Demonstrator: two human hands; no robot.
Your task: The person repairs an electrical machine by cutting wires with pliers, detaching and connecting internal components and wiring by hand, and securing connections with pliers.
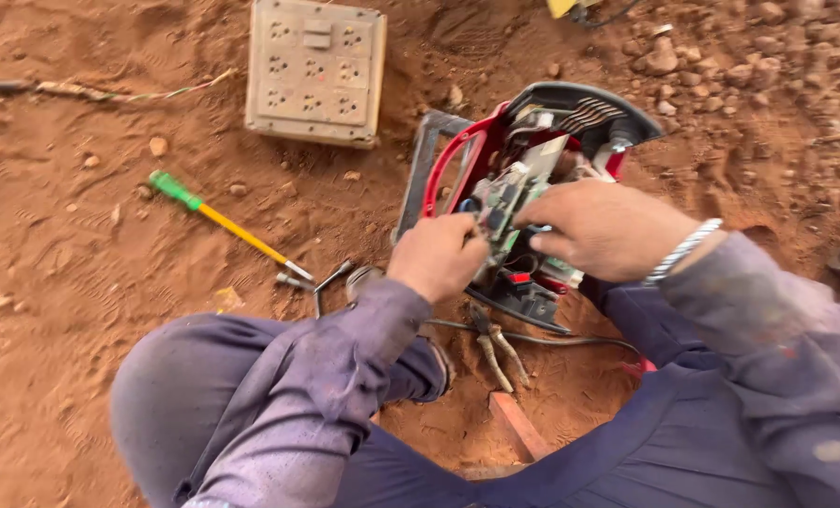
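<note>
An opened red and black power tool (533,141) lies on red dirt, its casing off and its circuit board and wiring exposed. My left hand (436,256) grips the lower left of the exposed board. My right hand (606,229), with a metal bracelet at the wrist, presses on the tool's inner parts from the right, fingers curled onto them. Both sleeves are dusty purple.
A grey socket board (314,71) lies at the top. A green and yellow screwdriver (222,221) lies left, with small metal tools (321,280) at its tip. Pliers (495,348) and a cable lie below the tool. A brick (519,423) sits by my leg. Stones lie at top right.
</note>
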